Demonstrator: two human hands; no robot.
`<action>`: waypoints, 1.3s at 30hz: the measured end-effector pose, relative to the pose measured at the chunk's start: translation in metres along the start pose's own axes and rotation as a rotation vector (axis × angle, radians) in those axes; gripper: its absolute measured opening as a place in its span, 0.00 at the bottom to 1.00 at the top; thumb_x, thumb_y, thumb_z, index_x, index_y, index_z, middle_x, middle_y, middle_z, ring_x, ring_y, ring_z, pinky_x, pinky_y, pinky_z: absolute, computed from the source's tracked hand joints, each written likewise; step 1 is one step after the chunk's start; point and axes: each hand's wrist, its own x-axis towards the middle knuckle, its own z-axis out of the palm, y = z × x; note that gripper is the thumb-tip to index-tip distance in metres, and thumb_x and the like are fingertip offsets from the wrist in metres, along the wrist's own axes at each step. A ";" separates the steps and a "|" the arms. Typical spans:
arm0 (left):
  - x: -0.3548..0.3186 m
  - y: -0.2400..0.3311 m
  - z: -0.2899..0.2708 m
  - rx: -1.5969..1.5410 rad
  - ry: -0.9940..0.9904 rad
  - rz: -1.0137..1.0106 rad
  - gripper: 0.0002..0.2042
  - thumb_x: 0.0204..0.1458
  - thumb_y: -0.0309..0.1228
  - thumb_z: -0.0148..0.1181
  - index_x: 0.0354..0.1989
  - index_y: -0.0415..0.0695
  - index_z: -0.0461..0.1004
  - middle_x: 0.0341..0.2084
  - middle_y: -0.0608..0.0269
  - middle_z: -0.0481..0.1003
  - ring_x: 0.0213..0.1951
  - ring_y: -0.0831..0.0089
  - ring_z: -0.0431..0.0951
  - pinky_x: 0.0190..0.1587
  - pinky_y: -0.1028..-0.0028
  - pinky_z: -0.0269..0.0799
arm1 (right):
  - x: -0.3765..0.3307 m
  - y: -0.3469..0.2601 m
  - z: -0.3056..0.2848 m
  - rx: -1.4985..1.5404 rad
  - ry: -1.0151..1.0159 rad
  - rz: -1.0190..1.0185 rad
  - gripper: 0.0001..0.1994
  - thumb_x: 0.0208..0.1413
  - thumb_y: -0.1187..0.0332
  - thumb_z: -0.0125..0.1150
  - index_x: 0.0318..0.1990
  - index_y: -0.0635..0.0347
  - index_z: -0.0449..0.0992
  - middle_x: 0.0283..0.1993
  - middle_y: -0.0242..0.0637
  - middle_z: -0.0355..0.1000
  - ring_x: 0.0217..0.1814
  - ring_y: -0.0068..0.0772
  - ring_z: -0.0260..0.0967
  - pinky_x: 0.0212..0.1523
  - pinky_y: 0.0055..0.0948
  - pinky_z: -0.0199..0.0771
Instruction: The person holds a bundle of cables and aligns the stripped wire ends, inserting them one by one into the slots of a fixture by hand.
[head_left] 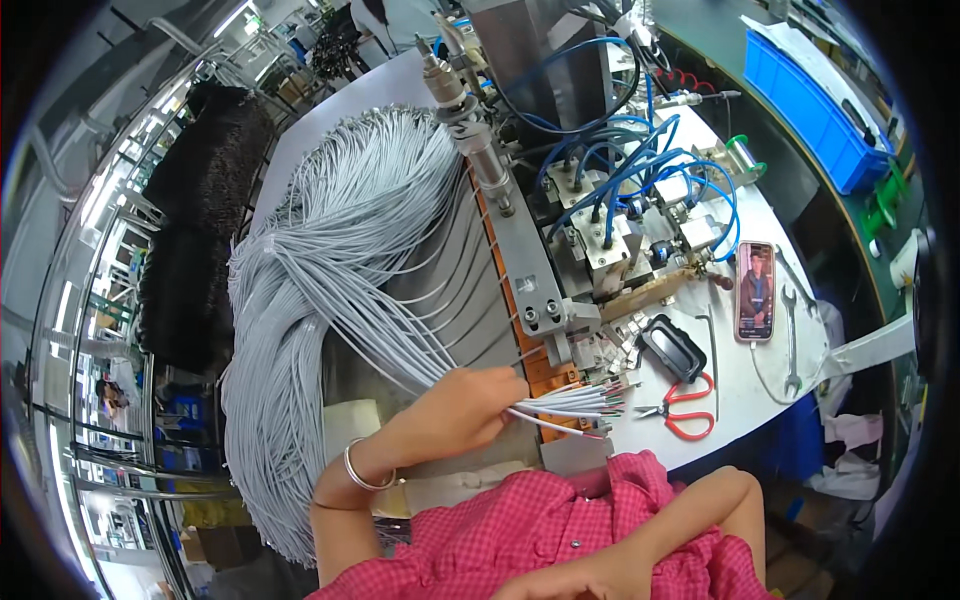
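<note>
The right hand (560, 582) lay at six o'clock against the pink shirt (560, 530), its grip hidden. Just above, the left hand (465, 408) pinched grey cables (575, 403) with stripped ends pointing to three o'clock, below the machine (530, 270). Red scissors (685, 405) lay beyond.

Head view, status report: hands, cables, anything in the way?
Left hand grips grey cable ends near the machine. Right hand low at lap, empty. Red scissors lie beside.
</note>
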 end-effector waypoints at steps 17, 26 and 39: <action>-0.009 -0.019 0.020 -0.062 0.020 0.070 0.07 0.39 0.26 0.55 0.28 0.39 0.69 0.25 0.49 0.71 0.32 0.49 0.72 0.33 0.58 0.66 | -0.115 0.048 -0.093 -0.501 0.160 0.052 0.35 0.44 0.62 0.70 0.58 0.64 0.59 0.53 0.36 0.64 0.54 0.26 0.62 0.51 0.31 0.66; -0.006 -0.022 0.021 -0.003 0.031 0.155 0.07 0.40 0.27 0.55 0.27 0.39 0.68 0.24 0.49 0.71 0.31 0.49 0.72 0.32 0.57 0.66 | -0.086 -0.033 -0.140 -0.801 0.371 -0.272 0.22 0.49 0.65 0.63 0.47 0.63 0.61 0.41 0.34 0.63 0.42 0.24 0.60 0.40 0.27 0.62; 0.000 -0.017 0.045 -0.015 0.356 0.153 0.05 0.38 0.25 0.56 0.25 0.40 0.70 0.25 0.52 0.70 0.31 0.53 0.73 0.32 0.59 0.68 | -0.053 -0.092 -0.109 -1.169 1.024 -0.822 0.06 0.55 0.70 0.52 0.32 0.63 0.65 0.23 0.31 0.61 0.24 0.20 0.57 0.25 0.20 0.56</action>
